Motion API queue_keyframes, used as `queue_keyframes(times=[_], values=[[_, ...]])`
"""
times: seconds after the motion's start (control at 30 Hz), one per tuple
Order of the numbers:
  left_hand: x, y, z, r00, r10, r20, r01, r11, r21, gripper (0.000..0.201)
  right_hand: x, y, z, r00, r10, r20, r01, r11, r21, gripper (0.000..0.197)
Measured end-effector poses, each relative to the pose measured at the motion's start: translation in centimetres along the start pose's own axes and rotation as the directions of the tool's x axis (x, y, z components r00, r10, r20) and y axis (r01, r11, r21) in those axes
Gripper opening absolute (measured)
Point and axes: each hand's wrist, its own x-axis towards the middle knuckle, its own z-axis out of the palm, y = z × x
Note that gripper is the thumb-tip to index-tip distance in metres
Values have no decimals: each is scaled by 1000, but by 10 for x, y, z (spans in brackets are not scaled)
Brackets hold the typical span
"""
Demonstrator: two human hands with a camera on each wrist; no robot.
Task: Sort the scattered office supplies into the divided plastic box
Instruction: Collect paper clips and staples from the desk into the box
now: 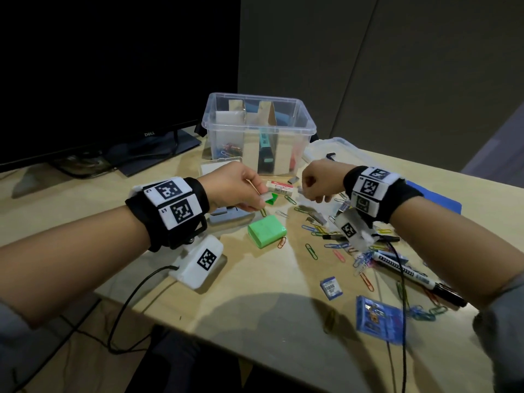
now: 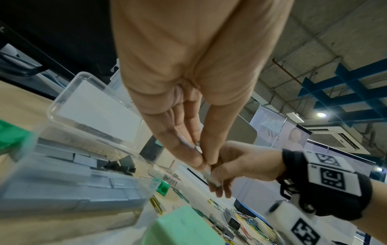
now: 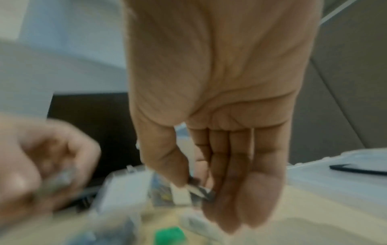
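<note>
While the left hand [image 1: 232, 188] pinches a staple strip [image 1: 266, 197], the right hand [image 1: 317, 182] pinches another [image 3: 199, 189].

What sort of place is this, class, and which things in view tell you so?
Probably an office desk or workstation: a Dell monitor stands on a wooden table strewn with paper clips, against grey partition panels.

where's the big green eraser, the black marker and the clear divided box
green eraser [image 1: 267, 231], head view, middle of its top face
black marker [image 1: 419, 276], head view, middle of its printed barrel
clear divided box [image 1: 307, 120], head view, right rim
</note>
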Motion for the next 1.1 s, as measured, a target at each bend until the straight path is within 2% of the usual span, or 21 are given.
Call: queue_keyframes(times=[0.1,0.2,0.3,0.43,0.63,0.73,0.87,0.93,1.0,1.03,1.1], values=[[-1,-2,-2,1000,0,-11,0,1000,-14,18,-14,-3,-9,994,-97,-46,107,920,378,11],[-2,-3,-3,1000,5,-17,-5,999,-37,20,-31,-15,-14,966,-249,-72,248,809,532,16],[-3,-2,-2,1000,27,-15,-28,996,-89,19,-37,-26,-10,950,-303,-72,290,776,560,19],[-6,-1,-4,999,51,1,-50,987,-151,20,-34,-33,-6,953,-297,-53,272,768,580,23],[-10,1,-13,998,69,8,-66,973,-219,19,-29,-45,-11,935,-350,-60,324,772,547,22],[-12,2,-17,997,74,-34,-80,961,-263,24,-25,-55,-14,930,-360,-77,345,780,523,19],[-13,-3,-24,988,31,-149,-77,947,-312,31,-17,-73,-12,933,-341,-117,351,783,513,14],[-13,-9,-31,981,30,-191,-72,974,-213,27,-10,-82,-9,943,-311,-118,328,808,490,9],[-14,-17,-38,958,94,-272,-79,995,66,22,-1,-89,-2,960,-256,-112,279,857,433,4],[-16,-21,-42,944,153,-292,-76,963,258,18,4,-93,1,967,-228,-116,256,883,393,3],[-23,-28,-48,951,222,-216,-49,796,604,14,11,-99,9,975,-182,-128,212,934,287,8]])
